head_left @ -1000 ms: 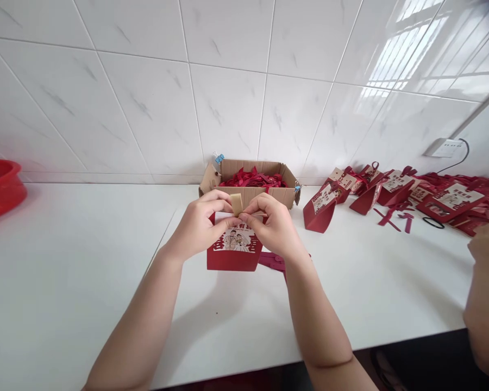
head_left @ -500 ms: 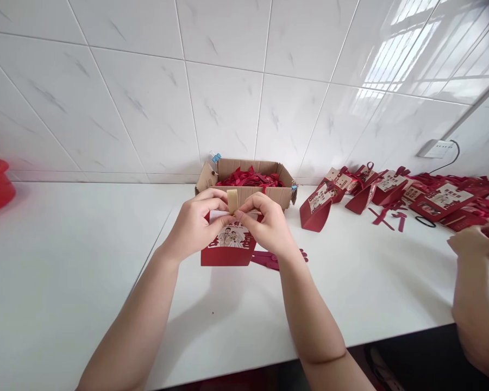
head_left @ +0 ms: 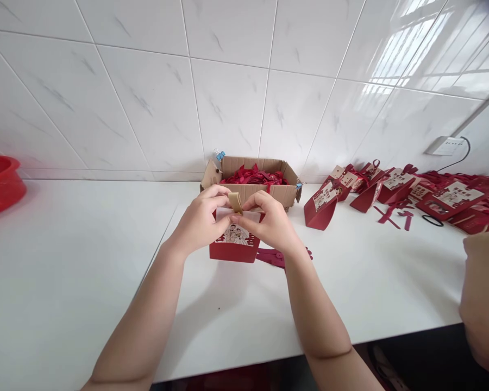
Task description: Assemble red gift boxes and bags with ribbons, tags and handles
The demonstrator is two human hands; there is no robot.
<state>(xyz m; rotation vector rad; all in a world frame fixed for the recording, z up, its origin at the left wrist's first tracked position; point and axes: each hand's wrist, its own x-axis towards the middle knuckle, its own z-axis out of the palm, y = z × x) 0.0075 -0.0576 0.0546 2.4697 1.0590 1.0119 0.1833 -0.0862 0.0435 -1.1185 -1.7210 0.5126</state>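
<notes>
One white tiled wall (head_left: 236, 98) rises behind the cardboard box (head_left: 288, 194), which serves as your landmark, and a white table (head_left: 85, 260) spreads under it and to both sides. Well to the right of the box you have a heap of red gift boxes (head_left: 452, 198), with a co-worker's arm (head_left: 483, 304) in front of that heap. A red basin (head_left: 2, 187) sits well to the box's left. Directly in front of the box are your left hand (head_left: 204, 220) and right hand (head_left: 271, 222), both partly closed, fingers bent, pinching the top of one small gift box (head_left: 233, 253) from either side; you hold it upright, near the cardboard box's front. Red ribbons (head_left: 255, 176) fill the cardboard box, and dark red strips (head_left: 273, 258) lie before it, partly behind your right forearm. A gold loop (head_left: 235, 202) stands up between your fingertips; which fingers grip its base cannot be told. A black ring (head_left: 432, 220) lies right of the box, and a blue clip (head_left: 220, 155) grips the box's back left corner.
</notes>
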